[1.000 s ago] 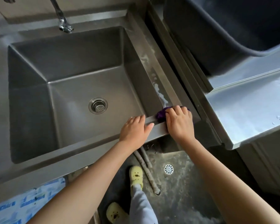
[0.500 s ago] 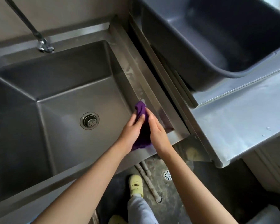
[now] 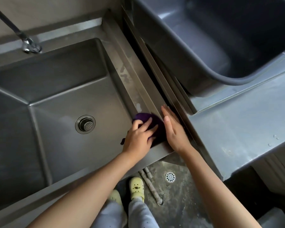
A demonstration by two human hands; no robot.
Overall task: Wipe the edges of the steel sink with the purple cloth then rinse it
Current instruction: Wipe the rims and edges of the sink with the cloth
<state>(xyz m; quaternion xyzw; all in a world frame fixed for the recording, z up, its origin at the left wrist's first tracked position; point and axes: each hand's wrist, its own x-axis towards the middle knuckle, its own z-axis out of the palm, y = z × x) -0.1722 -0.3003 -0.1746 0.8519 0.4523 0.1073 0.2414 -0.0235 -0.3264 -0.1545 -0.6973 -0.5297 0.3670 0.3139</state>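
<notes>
the purple cloth (image 3: 143, 117) is bunched into a soft wad on the near right corner of the steel sink (image 3: 130, 74), on the flat rim where the right edge meets the front edge, with a small dark tail hanging off toward the basin. it looks light and limp, probably damp, so it should mould to the rim's raised lip and folds rather than bridge them. it gives no stiff handle, so the best hold is likely from above with spread fingers over the middle of the wad, pressing down so it drags instead of rolling. the left hand (image 3: 138, 139) does roughly that: fingers bent and fanned over the cloth, thumb tucked at its basin side, holding it against the steel. the right hand (image 3: 174, 130) is flat, fingers straight and together, grasping nothing. it stands edge-on along the rim's outer lip just beside the cloth, and i cannot tell whether it touches it. pale smears further up the right rim suggest wiping remains before rinsing. beyond are the drain (image 3: 85, 124) in the basin floor, the faucet (image 3: 29, 45) at the back, a dark tub (image 3: 220, 46) on the neighbouring steel counter (image 3: 237, 120), and below, yellow shoes (image 3: 136, 186) near a floor drain (image 3: 170, 176).
</notes>
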